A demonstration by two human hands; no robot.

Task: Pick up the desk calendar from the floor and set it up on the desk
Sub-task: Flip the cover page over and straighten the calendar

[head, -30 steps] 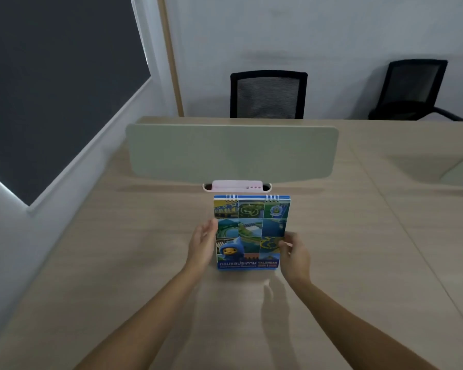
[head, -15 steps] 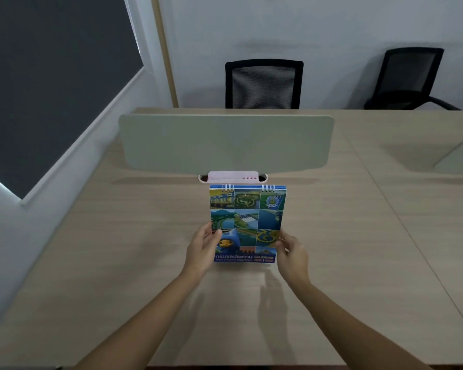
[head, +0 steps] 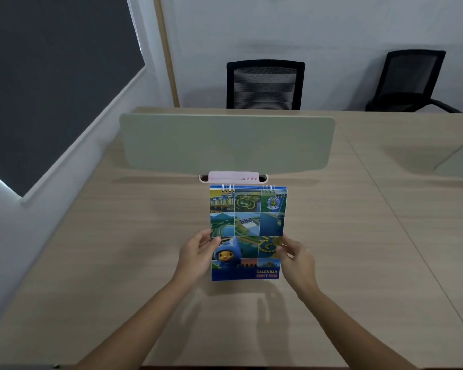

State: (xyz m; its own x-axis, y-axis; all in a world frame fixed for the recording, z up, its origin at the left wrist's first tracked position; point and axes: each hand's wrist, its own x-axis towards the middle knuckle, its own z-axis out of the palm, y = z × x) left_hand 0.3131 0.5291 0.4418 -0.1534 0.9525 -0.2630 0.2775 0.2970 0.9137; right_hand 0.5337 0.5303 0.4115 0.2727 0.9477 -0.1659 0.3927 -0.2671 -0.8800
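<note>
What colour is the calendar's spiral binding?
White wire loops along the top edge of the calendar, clearest in the head view.

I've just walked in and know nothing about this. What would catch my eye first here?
The bright blue desk calendar, with its photo grid and cartoon mascot, stands out at the centre, held by its lower edges between the left hand and right hand over the pale wooden desk. Just behind it rises a pale green divider panel, with two black mesh chairs against the far white wall.
</note>
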